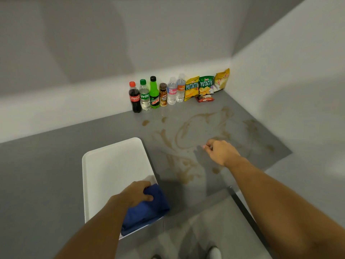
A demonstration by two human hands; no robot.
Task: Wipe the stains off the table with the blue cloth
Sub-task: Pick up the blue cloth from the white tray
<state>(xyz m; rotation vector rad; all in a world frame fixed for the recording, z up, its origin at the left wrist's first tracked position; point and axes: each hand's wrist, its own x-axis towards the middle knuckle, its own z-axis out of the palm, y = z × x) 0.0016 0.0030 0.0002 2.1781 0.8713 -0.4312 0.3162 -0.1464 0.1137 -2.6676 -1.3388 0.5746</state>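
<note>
The blue cloth (pixel 147 208) lies bunched at the near right corner of a white tray (pixel 110 165). My left hand (pixel 138 192) grips the cloth from above, fingers curled into it. Brown smeared stains (pixel 183 135) spread over the grey table (pixel 56 165) to the right of the tray, reaching toward the right wall. My right hand (pixel 221 151) hovers over the stains with its fingers loosely curled and nothing in it.
A row of bottles (pixel 155 94) stands against the back wall, with chip bags (pixel 205 86) and a small snack pack (pixel 205 99) in the corner. The table's near edge (pixel 242 206) runs diagonally at lower right, with floor and shoes below.
</note>
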